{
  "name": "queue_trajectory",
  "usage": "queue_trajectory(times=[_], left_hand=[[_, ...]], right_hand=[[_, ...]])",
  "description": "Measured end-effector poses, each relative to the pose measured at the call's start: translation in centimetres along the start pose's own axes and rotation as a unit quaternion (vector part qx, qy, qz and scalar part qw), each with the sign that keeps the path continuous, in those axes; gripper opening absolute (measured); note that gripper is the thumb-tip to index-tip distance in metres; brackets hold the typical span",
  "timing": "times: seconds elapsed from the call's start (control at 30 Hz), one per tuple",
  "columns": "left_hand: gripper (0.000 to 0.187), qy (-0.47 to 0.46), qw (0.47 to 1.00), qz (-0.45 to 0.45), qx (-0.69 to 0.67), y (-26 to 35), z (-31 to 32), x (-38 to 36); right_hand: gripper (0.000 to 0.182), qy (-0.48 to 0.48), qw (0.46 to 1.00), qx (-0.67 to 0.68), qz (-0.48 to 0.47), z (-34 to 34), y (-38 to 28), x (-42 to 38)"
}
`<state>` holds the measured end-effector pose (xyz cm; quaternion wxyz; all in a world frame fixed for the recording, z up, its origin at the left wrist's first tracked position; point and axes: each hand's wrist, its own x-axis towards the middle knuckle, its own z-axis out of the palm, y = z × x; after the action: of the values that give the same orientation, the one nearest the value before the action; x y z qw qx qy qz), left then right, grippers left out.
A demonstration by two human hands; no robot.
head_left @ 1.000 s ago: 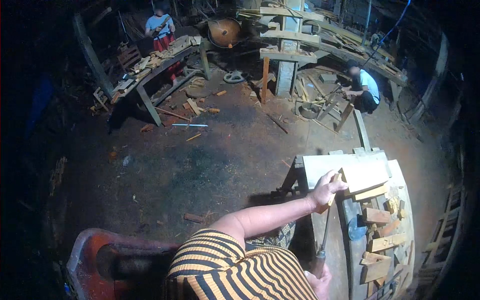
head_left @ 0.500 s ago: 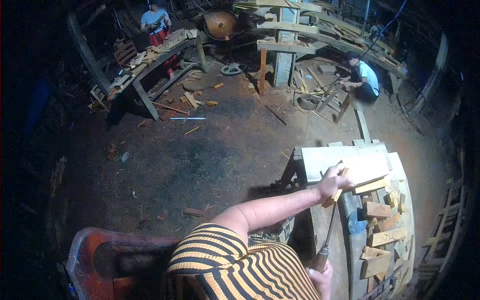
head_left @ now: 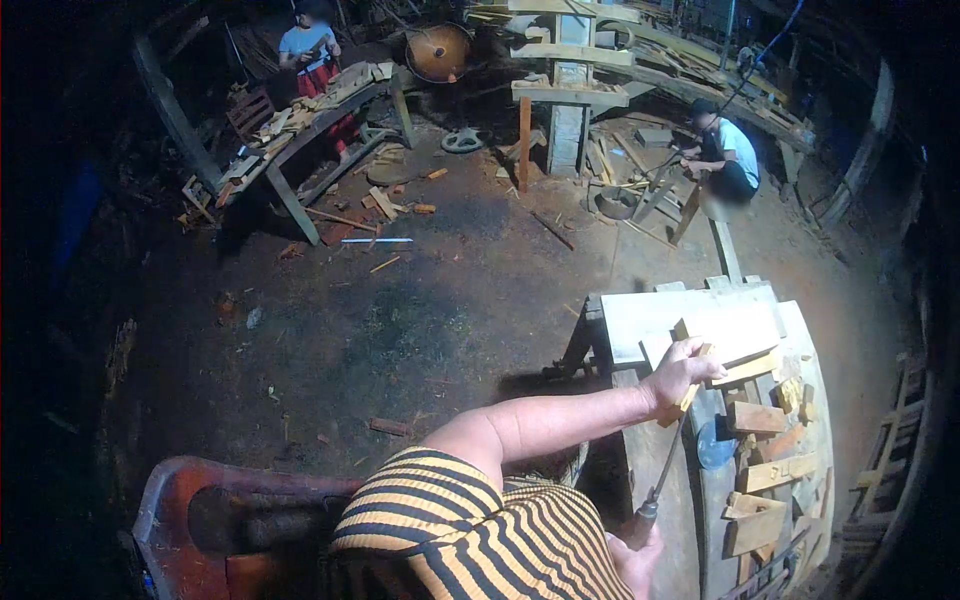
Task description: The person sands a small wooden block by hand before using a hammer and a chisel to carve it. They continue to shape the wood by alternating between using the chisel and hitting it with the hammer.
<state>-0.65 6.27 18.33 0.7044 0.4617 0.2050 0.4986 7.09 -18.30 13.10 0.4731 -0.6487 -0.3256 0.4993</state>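
My left hand (head_left: pixel 680 376) is closed around a small yellowish wood piece (head_left: pixel 690 397), just over the near edge of a pale board (head_left: pixel 640 315) on the workbench. Lower down, by the striped shirt, my right hand (head_left: pixel 638 562) grips the dark wooden handle of a file-like tool (head_left: pixel 668 468). Its long, thin metal shaft points up and slightly right, and the far end meets the underside of the wood piece. Right beside the left hand lies a wood strip (head_left: pixel 750 367). The fingers of my right hand are partly hidden.
Several cut wood blocks (head_left: pixel 757 418) lie along the bench's right side, near a blue round patch (head_left: pixel 715 445). A red chair (head_left: pixel 170 500) stands at lower left. One person (head_left: pixel 735 150) crouches at back right; another (head_left: pixel 310 45) stands behind a wood-laden table (head_left: pixel 290 150).
My left hand and the wood piece have shifted slightly right. The tool's shaft now leans a bit more to the right, and my right hand stays low beside the shirt.
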Motion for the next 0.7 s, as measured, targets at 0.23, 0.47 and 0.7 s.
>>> queue_trajectory(times=[0.23,0.47,0.7], left_hand=[[0.020,0.027,0.996,-0.053,-0.069,-0.4,-0.1,-0.2],[0.021,0.065,0.994,-0.050,-0.074,-1.2,0.0,0.0],[0.026,0.004,0.996,-0.024,-0.090,-0.3,-1.1,-0.4]], right_hand=[[0.031,0.006,0.999,-0.033,-0.010,-0.2,1.0,0.5],[0.030,0.021,0.999,-0.031,-0.003,-0.6,1.9,1.0],[0.032,0.002,0.999,0.000,0.053,-0.5,-0.3,0.7]])
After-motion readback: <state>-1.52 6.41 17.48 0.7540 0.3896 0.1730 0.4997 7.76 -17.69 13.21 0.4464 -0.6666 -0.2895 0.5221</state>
